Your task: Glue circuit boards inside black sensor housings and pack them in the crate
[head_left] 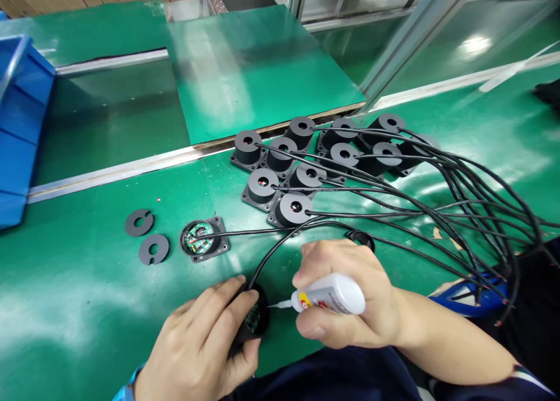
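Curled right hand (378, 290) around white bottle (343, 293), left hand (203, 334) across black housing (263, 313)

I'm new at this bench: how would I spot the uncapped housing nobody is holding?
On the green bench, find two loose gray rings. Just right sits the uncapped housing, circuit board showing, whereas the clustered housings wear gray covers.

The left hand's grip (201, 334) holds a black housing (263, 322); the right hand's grip (365, 275) points a white bottle (339, 293) nozzle-first at its rim. On the green tabletop (87, 319), two notched rings (163, 250) lie beside an open housing (204, 239); capped housings (286, 207) trailing black cables (510, 255) cluster beyond.
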A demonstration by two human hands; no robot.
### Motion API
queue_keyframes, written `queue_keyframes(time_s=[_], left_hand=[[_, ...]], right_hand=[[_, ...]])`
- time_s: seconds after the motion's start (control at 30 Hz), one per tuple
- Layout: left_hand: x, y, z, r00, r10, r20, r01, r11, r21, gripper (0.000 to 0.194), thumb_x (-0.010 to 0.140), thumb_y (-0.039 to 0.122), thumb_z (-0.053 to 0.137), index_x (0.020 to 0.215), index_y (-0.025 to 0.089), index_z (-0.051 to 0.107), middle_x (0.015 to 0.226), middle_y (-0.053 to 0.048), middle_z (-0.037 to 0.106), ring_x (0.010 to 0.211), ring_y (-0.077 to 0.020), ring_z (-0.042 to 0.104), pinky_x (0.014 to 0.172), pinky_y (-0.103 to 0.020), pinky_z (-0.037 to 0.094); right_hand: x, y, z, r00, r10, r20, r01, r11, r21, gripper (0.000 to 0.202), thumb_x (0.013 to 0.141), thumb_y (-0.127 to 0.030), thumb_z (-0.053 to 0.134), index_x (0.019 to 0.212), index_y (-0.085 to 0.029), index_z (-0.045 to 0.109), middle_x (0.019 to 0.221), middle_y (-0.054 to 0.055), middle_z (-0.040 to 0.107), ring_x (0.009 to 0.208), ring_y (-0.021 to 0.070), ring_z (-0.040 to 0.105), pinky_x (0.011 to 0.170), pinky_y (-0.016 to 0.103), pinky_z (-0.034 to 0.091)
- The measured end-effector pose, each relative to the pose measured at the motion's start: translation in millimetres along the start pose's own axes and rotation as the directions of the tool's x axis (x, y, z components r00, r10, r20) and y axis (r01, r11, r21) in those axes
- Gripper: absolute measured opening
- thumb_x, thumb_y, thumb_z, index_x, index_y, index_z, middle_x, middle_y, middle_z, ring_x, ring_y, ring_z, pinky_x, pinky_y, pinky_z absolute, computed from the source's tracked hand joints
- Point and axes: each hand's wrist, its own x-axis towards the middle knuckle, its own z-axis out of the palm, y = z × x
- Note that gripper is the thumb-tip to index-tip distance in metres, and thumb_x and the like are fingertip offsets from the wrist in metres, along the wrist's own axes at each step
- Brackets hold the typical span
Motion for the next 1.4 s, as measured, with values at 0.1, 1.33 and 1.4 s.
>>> queue_keyframes(time_s=[0.1,1.33,1.4], left_hand=[[0.0,-0.8,0.1,1.0,0.01,0.004,-0.01,1.0,-0.002,0.029,0.092,0.02,0.063,0.12,0.013,0.067,0.119,-0.013,0.075,0.101,-0.0219,0.075,0.079,-0.031,0.06],[1.1,-3.3,-2.4,0.988,0.151,-0.034,-0.142,0.972,0.188,0.025,0.1,0.025,0.057,0.117,0.011,0.07,0.117,-0.017,0.076,0.104,-0.0268,0.075,0.085,-0.034,0.059],[0.8,-3.4,-3.5,0.984,0.176,-0.02,-0.167,0.96,0.223,0.026,0.102,0.026,0.056,0.119,0.011,0.07,0.117,-0.017,0.076,0.105,-0.0274,0.076,0.085,-0.035,0.059]], right_hand=[[-0.1,-0.3,-0.2,1.0,-0.001,0.005,0.001,1.0,0.006,0.031,0.102,-0.047,0.062,0.089,-0.02,0.054,0.063,-0.004,0.06,0.048,0.0081,0.049,0.047,0.022,0.04],[-2.6,2.6,-0.9,0.985,0.143,-0.096,-0.124,0.976,0.179,0.017,0.097,-0.036,0.066,0.091,-0.021,0.06,0.058,-0.006,0.051,0.046,0.0089,0.04,0.043,0.023,0.035],[-2.0,2.2,-0.2,0.993,0.091,-0.069,-0.083,0.991,0.109,0.019,0.096,-0.036,0.069,0.091,-0.021,0.06,0.059,-0.006,0.054,0.045,0.0086,0.041,0.043,0.022,0.036]])
